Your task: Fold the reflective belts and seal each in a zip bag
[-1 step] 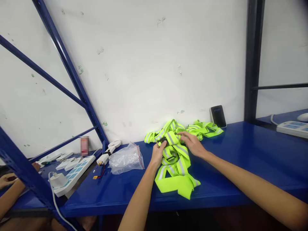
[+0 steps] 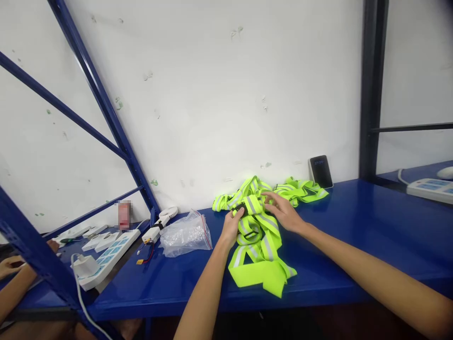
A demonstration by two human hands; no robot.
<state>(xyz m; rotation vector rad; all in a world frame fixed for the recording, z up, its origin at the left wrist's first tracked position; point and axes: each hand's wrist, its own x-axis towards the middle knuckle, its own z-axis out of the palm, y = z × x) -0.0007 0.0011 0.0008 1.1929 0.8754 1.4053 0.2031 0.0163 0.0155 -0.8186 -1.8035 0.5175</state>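
My left hand (image 2: 231,227) is closed, pinching a black plastic buckle (image 2: 239,208) on a neon-yellow reflective strap with a grey stripe. A folded section of the strap (image 2: 253,205) stands just right of the buckle. My right hand (image 2: 283,211) is beside that fold, fingers apart, the index fingertip at its upper right edge. Below the hands, loose lengths of the strap (image 2: 260,273) trail toward the table's front edge, with a dark slider among the loops. More neon straps (image 2: 300,190) lie heaped behind, against the wall.
Left of the straps lies a clear zip bag (image 2: 186,236), beside a small white fan (image 2: 168,213) and a wired white pack (image 2: 152,233). A phone-like device (image 2: 321,171) leans on the wall. Blue rack posts flank a power strip (image 2: 109,259); another person's hands (image 2: 12,265) are far left.
The right hand's fingers have loosened slightly from the fold. The hanging strap end has shifted a little down and right. The left hand stays on the buckle.
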